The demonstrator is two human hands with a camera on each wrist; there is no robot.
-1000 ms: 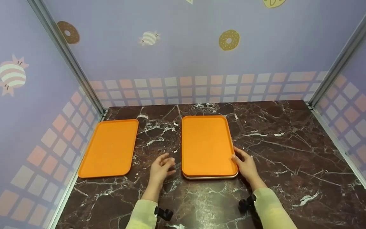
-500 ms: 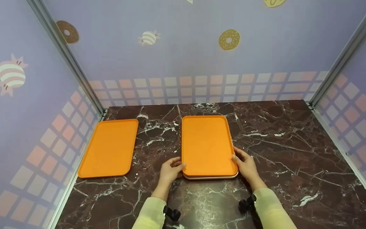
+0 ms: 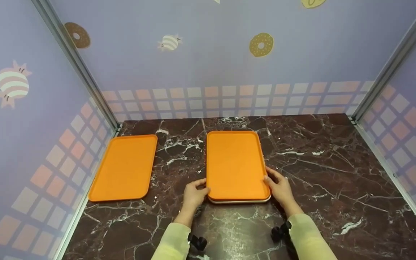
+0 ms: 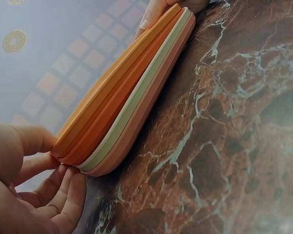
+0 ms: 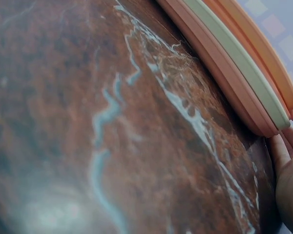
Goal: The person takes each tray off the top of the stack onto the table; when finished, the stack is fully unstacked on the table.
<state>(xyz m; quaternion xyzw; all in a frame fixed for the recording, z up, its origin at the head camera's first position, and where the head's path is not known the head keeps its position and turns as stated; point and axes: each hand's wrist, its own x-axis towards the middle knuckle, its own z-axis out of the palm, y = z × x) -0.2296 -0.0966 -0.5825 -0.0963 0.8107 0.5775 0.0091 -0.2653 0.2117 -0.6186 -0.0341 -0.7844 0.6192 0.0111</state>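
A stack of rectangular trays lies on the table in front of me. On top is an orange tray (image 3: 235, 164); below it the left wrist view shows a darker orange layer (image 4: 105, 119), a cream tray (image 4: 121, 119) and pink trays (image 4: 119, 155). My left hand (image 3: 193, 195) pinches the orange tray at its near left edge, thumb on the rim, with other fingers against the stack's side. At the right edge, my right hand (image 3: 281, 189) grips it, thumb over the rim; its fingertips touch the lower edges in the right wrist view.
Another orange tray (image 3: 125, 168) lies apart on the left, close to the left wall panel (image 3: 49, 162). The dark marbled table (image 3: 323, 169) is enclosed by patterned panels at the back and both sides.
My left hand has moved right, from beside the stack to its left edge, and has taken hold of the orange tray there. The right hand and the trays look unmoved.
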